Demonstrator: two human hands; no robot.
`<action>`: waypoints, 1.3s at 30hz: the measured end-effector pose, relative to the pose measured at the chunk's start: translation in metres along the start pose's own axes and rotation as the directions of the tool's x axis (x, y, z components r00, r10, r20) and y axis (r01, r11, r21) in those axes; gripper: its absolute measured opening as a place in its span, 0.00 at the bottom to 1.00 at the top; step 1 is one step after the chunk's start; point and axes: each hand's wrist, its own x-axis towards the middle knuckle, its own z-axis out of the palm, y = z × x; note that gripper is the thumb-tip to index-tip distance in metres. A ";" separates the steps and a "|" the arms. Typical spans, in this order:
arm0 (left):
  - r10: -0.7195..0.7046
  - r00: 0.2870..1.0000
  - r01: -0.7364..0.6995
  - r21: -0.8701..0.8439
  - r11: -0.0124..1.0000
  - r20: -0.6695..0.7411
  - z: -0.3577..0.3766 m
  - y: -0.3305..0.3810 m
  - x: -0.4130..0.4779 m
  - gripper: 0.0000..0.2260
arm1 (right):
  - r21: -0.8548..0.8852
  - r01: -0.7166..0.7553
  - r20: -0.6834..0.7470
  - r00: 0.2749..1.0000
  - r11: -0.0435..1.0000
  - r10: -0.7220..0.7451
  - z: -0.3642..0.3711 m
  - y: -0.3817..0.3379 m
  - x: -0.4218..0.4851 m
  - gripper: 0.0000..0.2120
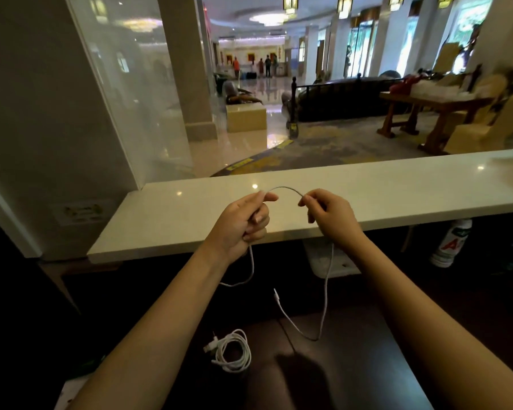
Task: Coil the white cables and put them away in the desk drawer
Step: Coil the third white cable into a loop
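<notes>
Left hand (243, 218): closed around the cable (326, 291), thumb and forefinger pinching it at the top, other fingers curled over a strand that drops out below the palm.
Right hand (328, 214): thumb and forefinger pinched narrow on the same cable, remaining fingers loosely bent.
Cable: white and thin; a short arch of it spans between the two hands above the counter (172, 211). From the right hand it hangs down in front of the counter's near edge, dips to a low bend over the desk (353, 365), and rises to a free plug end between the forearms. A shorter tail hangs from the left hand and curls leftward.
Coil (233, 352): a second white cable, already wound in loose loops, lying on the dark desk near the left forearm, plug ends sticking out at its left side.
Drawer: cannot be told apart from the dark desk.
Containers: a white bottle (450, 244) stands under the counter at the right edge; contents not visible.
Writing: the bottle carries a large red "A" on its label; the rest is unreadable. A sticker (82, 210) on the wall left of the counter is too blurred to read.
</notes>
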 end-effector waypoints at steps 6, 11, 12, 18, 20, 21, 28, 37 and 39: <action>0.003 0.999 0.005 0.189 0.982 -0.044 -0.001 0.010 -0.006 0.12 | 0.041 0.130 0.052 0.990 0.991 -0.132 0.006 -0.024 -0.005 0.15; -0.022 0.998 0.040 0.387 0.921 -0.051 -0.020 0.006 -0.018 0.14 | -0.089 0.302 0.196 0.939 0.949 -0.281 -0.007 -0.052 -0.001 0.08; -0.033 0.999 0.046 0.368 0.929 -0.042 -0.025 0.004 -0.023 0.14 | -0.087 0.309 0.157 0.943 0.947 -0.293 -0.008 -0.053 0.000 0.08; -0.016 1.000 0.015 0.167 0.986 0.005 -0.047 0.011 -0.038 0.12 | -0.076 0.048 -0.209 0.976 0.996 -0.063 -0.012 -0.037 0.018 0.11; -0.010 1.000 0.009 0.228 0.974 0.001 -0.041 0.017 -0.035 0.13 | -0.179 0.044 -0.074 0.996 0.983 -0.058 -0.011 -0.035 0.015 0.10; -0.007 1.000 0.005 0.300 0.954 0.005 -0.035 0.021 -0.033 0.13 | -0.178 0.097 0.027 0.995 0.979 -0.093 -0.009 -0.039 0.011 0.12; 0.036 0.999 -0.018 0.582 0.813 -0.020 -0.019 0.045 -0.017 0.13 | -0.131 0.399 0.151 0.913 0.907 -0.380 -0.009 -0.066 0.001 0.08; -0.022 0.999 0.028 0.197 0.980 -0.032 -0.050 0.041 -0.031 0.14 | -0.148 0.115 0.122 0.988 0.982 -0.097 -0.016 -0.035 0.013 0.11; -0.033 0.998 0.043 0.189 0.981 -0.054 -0.040 0.039 -0.024 0.14 | -0.090 0.268 0.165 0.954 0.959 -0.251 -0.004 -0.042 0.008 0.11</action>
